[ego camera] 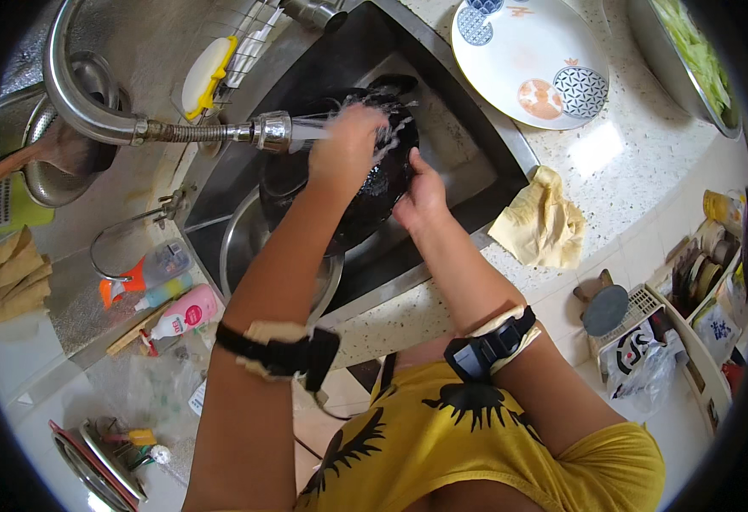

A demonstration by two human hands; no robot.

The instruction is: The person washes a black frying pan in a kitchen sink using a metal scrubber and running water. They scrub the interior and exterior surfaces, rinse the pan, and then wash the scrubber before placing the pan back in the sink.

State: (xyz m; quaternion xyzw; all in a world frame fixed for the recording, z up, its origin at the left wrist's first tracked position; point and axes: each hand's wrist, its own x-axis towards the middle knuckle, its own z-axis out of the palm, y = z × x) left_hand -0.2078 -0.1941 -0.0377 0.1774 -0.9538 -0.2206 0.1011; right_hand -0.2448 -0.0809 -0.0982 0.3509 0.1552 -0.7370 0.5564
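Note:
Over the dark sink [483, 185], my right hand [422, 192] grips the near right rim of a wet black pan or bowl [374, 221], thumb on top and fingers partly hidden beneath. My left hand [347, 150] is at its inner surface, blurred under running water, so whether it holds anything cannot be told. Water streams from the metal faucet head [273, 132] onto that hand and splashes over the dark vessel. A round stainless steel basin [236, 256] stands in the sink below, partly covered by the vessel and my left forearm.
Right of the sink lie a crumpled yellowish cloth [543, 221], a patterned white plate [531, 64] and a metal bowl of shredded greens [694, 57]. At left are a spray bottle [166, 264], a pink bottle [188, 310] and a strainer [60, 182]. A wire rack [243, 48] stands behind.

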